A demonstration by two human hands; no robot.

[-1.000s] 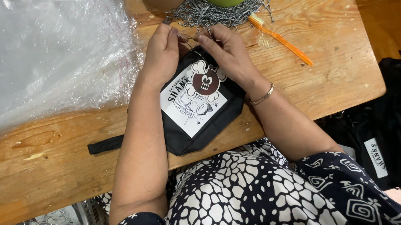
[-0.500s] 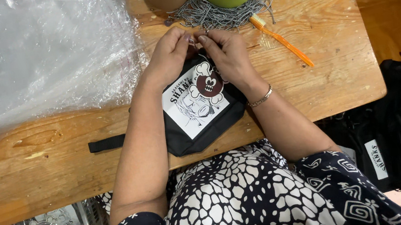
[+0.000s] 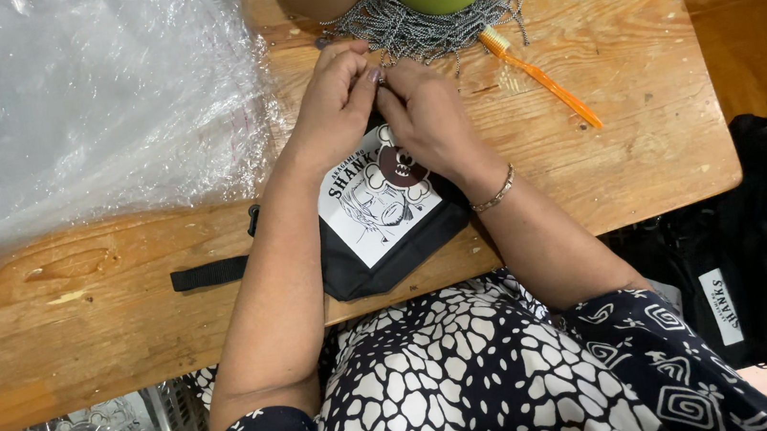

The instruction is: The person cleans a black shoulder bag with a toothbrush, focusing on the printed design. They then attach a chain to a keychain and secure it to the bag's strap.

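In the head view, a black pouch (image 3: 386, 234) with a printed cartoon panel lay at the bench's (image 3: 104, 295) near edge in mid-frame, its strap trailing left. Both hands met at its top edge — left hand (image 3: 333, 106) and right hand (image 3: 425, 114) pinched closed on something small there, too hidden to name; the fitting looked unfinished. A heap of ball chains (image 3: 420, 28) lay just above, an orange toothbrush (image 3: 541, 77) to the right.
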